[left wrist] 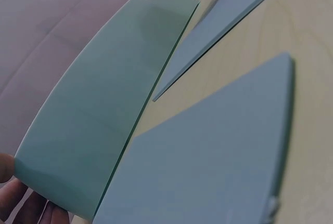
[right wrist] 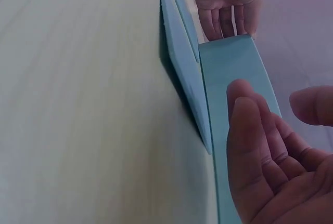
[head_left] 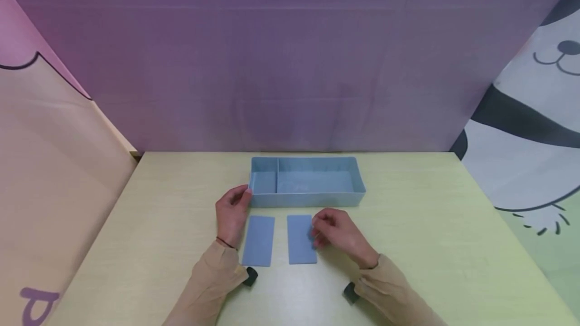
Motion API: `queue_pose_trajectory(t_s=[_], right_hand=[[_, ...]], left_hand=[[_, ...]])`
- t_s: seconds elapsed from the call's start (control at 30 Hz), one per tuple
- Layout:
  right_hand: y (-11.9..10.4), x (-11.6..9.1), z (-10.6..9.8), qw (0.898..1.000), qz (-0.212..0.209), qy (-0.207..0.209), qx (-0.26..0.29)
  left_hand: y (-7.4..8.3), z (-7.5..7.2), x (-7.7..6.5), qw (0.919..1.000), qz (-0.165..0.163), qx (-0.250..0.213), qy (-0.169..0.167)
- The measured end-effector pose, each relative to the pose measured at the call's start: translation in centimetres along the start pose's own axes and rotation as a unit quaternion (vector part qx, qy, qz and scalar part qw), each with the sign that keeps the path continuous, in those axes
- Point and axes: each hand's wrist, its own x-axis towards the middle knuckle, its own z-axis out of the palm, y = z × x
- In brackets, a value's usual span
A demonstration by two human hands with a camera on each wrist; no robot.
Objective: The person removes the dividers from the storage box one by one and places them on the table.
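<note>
A blue two-compartment tray (head_left: 308, 200) stands near the back of the table. My left hand (head_left: 232, 215) grips its left end, with the thumb at the rim and the fingers by the end wall, as the left wrist view also shows. Two flat blue panels lie in front of the tray: a left panel (head_left: 259, 241) beside my left wrist, and a right panel (head_left: 300, 239). Over the right panel's right edge hovers my right hand (head_left: 337, 230). In the right wrist view its fingers (right wrist: 247, 130) are loosely bent, thumb apart, with nothing between them.
The pale wooden table (head_left: 430, 225) extends to both sides. Behind it hangs a purple curtain (head_left: 290, 64), close to the tray's back. Printed sheets flank the table, one with a panda (head_left: 534, 130) on the right. Each sleeve has a small black device at the wrist.
</note>
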Motion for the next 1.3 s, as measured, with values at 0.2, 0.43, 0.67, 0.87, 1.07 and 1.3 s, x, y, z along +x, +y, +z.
queue_pose_trajectory(t_s=[0.2,0.43,0.67,0.87,1.07,1.3], right_hand=[[-1.1,-0.1,0.1,0.999,-0.015,0.018,-0.045],[-3.7,-0.8,0.1,0.999,-0.033,0.012,-0.039],[-5.0,-1.0,0.0,0.997,-0.050,0.007,-0.050],[-3.9,0.3,-0.1,0.996,-0.069,0.016,-0.061],[-2.8,1.6,0.0,0.994,-0.084,0.024,-0.072],[-3.3,2.1,0.2,0.992,-0.101,0.027,-0.073]], left_hand=[[0.0,0.0,0.0,1.0000,0.003,-0.003,0.004],[-0.2,-0.1,0.1,0.9999,0.006,-0.002,0.009],[-0.1,-0.1,0.1,1.0000,-0.002,0.003,0.003],[0.0,0.0,0.1,1.0000,-0.005,0.000,0.001],[-0.1,0.2,0.2,0.9999,0.005,-0.007,0.007],[-0.2,0.2,0.1,0.9999,0.010,-0.005,0.009]])
